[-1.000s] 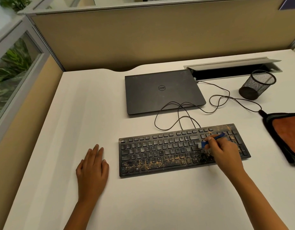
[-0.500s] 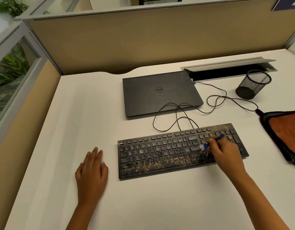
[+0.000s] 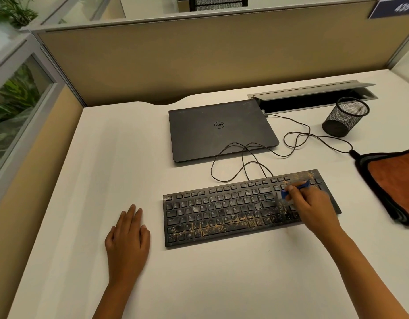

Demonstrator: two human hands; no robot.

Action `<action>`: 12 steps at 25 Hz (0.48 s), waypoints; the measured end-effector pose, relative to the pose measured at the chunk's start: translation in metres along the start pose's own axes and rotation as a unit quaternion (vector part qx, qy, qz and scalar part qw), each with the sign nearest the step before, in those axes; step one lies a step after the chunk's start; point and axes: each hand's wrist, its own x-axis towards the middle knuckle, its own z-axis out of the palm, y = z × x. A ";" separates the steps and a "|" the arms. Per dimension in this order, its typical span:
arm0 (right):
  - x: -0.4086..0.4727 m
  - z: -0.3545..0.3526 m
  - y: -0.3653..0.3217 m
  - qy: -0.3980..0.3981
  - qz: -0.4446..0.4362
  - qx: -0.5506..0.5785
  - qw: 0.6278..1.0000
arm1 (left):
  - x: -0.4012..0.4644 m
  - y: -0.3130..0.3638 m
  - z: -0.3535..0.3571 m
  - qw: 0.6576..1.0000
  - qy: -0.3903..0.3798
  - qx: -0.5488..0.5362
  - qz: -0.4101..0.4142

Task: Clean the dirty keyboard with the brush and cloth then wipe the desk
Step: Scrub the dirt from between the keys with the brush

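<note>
The keyboard (image 3: 245, 207) lies on the desk (image 3: 107, 169) just ahead of the person, at about 1 o'clock from where they sit. The right hand (image 3: 312, 206) is over its right end, fingers curled round a small blue brush (image 3: 295, 188) whose head sits on the keys. The left hand (image 3: 127, 240) lies flat on the desk at 11 o'clock, fingers straight, holding nothing.

The job looks to be in its early part. Sandy grit covers the bottom rows and the top right corner; the upper left rows look cleaner. The cloth (image 3: 396, 180), orange with a dark edge, lies untouched at 3 o'clock, well apart from the keyboard. So the brushing goes on, while the cloth pass and the desk wipe seem yet to come.

Beyond the keyboard, at 12 o'clock, a shut laptop (image 3: 222, 130) carries the Dell badge, upside down from here. A blue plate (image 3: 396, 6) on the partition reads 435. The key legends are ordinary letters.
</note>
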 end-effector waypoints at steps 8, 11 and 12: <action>-0.002 -0.003 -0.001 -0.001 0.008 -0.005 1.000 | 0.000 -0.001 0.000 1.000 0.003 -0.002 0.002; -0.006 0.002 0.001 -0.014 0.047 -0.018 0.999 | 0.000 -0.001 0.000 1.000 0.004 -0.003 0.003; -0.008 0.002 0.001 0.006 0.070 0.012 0.997 | 0.000 -0.002 0.000 1.000 0.004 -0.002 0.003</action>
